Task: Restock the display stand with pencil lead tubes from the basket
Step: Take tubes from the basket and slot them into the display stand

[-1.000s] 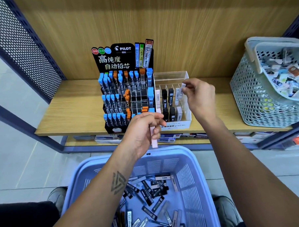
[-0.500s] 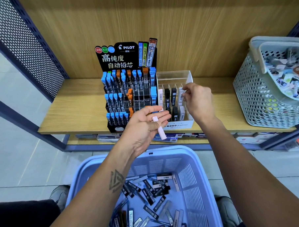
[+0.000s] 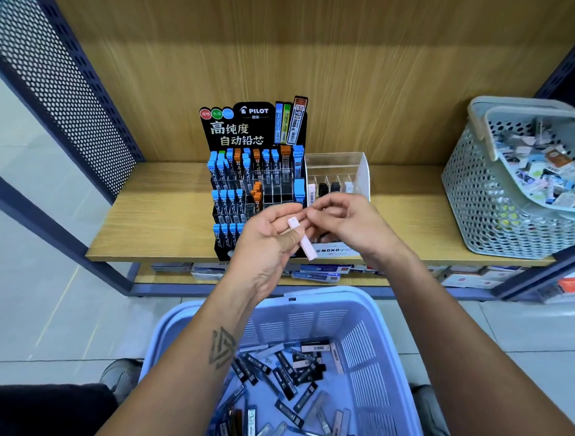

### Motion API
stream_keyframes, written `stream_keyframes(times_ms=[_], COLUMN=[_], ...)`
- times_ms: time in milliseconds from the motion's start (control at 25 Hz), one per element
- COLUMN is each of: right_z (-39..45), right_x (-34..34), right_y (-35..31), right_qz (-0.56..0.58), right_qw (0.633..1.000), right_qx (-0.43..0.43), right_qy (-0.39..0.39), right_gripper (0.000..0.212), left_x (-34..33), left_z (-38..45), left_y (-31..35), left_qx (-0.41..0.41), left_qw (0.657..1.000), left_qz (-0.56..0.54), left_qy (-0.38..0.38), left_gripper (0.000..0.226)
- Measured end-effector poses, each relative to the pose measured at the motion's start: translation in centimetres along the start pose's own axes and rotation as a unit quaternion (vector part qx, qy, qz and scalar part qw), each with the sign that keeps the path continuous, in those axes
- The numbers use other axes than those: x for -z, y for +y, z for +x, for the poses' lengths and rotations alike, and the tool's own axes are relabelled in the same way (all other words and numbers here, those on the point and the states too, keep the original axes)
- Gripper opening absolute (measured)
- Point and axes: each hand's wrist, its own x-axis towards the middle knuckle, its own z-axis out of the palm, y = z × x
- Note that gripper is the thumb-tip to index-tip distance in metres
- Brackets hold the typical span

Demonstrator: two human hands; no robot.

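My left hand (image 3: pixel 268 240) is palm-up in front of the shelf and holds a pale pink lead tube (image 3: pixel 302 239) under its thumb. My right hand (image 3: pixel 348 225) has its fingertips at the tube's upper end, touching it. Behind the hands stand the black Pilot display stand (image 3: pixel 248 170), filled with blue- and orange-capped tubes, and beside it a clear Mono display box (image 3: pixel 347 169) with pink, black and white tubes. The blue basket (image 3: pixel 367 323) in front of me holds several loose lead tubes (image 3: pixel 292 369).
A grey perforated basket (image 3: pixel 478 199) full of small packets sits on the right of the wooden shelf (image 3: pixel 160 225). Perforated dark-blue side panels (image 3: pixel 65 76) frame the shelf. Boxed goods (image 3: pixel 320 272) lie on the lower shelf.
My right hand left the clear Mono box and came down to the pink tube in my left hand. My left hand turned palm-up and rose a little.
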Motion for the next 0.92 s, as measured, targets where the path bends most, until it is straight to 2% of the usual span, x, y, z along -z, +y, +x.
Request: stream_keyframes(times_ms=[40,120,200,320,400,440,520,640,760,840,920], right_z=[-0.3,-0.5,-0.8,-1.5,-1.7,-1.7,-1.6,-1.4,-1.3,-0.9,0.0], right_x=[-0.3,-0.2,0.3,0.4,0.6,0.7,1.0,1.7,2.0,2.5,3.0], right_y=[-0.1,-0.4,-0.9,-2.0,-2.4,-2.5,-2.6,-2.4,-2.0,-1.9,-1.7], right_qz=[0.019,-0.011,-0.016,0.013,-0.003,-0.008,0.000,0.028,0.014,0.000,-0.038], right_qw=[0.999,0.999,0.997,0.996,0.996,0.997,0.999,0.999,0.999,0.999,0.995], right_qx=[0.002,0.042,0.064,0.046,0.041,0.036,0.032,0.036,0.037,0.037,0.055], right_qy=[-0.031,-0.023,-0.034,-0.079,-0.075,-0.063,-0.030,0.008,0.005,0.016,0.071], right_gripper=[0.012,0.018,0.015,0.014,0.013,0.011,0.011,0.013,0.016,0.015,0.012], left_x=[0.0,0.1,0.0,-0.3,-0.6,-0.8,-0.8,-0.5,-0.5,-0.7,-0.6], left_z=[-0.1,-0.4,-0.9,-1.3,-1.4,-1.6,-1.9,-2.1,-1.5,-0.9,0.1], left_y=[0.2,0.6,1.1,1.7,1.8,1.7,1.5,1.2,0.5,-0.1,-0.6], left_qx=[-0.011,-0.027,-0.037,-0.059,-0.071,-0.072,-0.047,0.033,0.002,-0.029,-0.033], left_qw=[0.999,0.992,0.979,0.949,0.932,0.932,0.952,0.980,0.973,0.966,0.956], left_qz=[0.032,0.119,0.198,0.310,0.354,0.354,0.298,0.190,0.227,0.255,0.286], left_qy=[0.017,0.040,0.036,0.021,0.024,0.029,0.043,0.043,0.035,0.043,0.051], left_gripper=[0.043,0.051,0.061,0.069,0.067,0.064,0.056,0.033,0.017,0.016,0.020])
